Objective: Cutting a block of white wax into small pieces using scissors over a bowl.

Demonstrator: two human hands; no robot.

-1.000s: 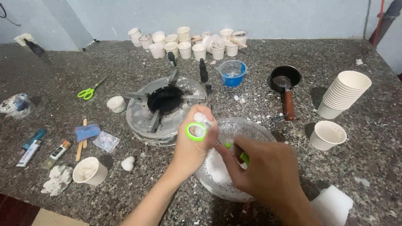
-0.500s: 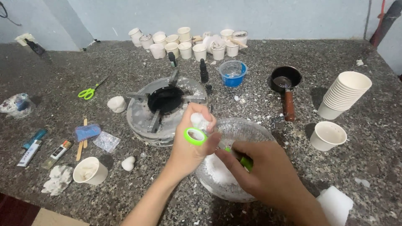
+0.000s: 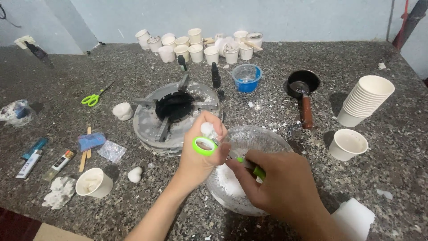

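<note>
The left hand (image 3: 200,156) grips a small green-rimmed round container (image 3: 204,146), touching the right hand (image 3: 281,187), closed on a green-handled tool (image 3: 254,169). Both hover above the clear glass bowl (image 3: 267,134).

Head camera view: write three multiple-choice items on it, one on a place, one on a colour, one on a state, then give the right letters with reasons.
1. Where are the scissors with the green handles?
A. On the counter left of the round burner stand
B. Inside the glass bowl
C. On the stack of cups

2. What colour is the small tub behind the glass bowl?
A. Red
B. Blue
C. Yellow

3. What is the left hand doing?
A. Lying flat on the counter
B. Holding a small green-rimmed cup over the bowl's edge
C. Gripping the pan handle

Answers: 1 A, they lie apart from it on the speckled counter. 2 B, its wall and rim are blue. 3 B, its fingers wrap the cup while the right hand holds a green-handled tool beside it.
</note>
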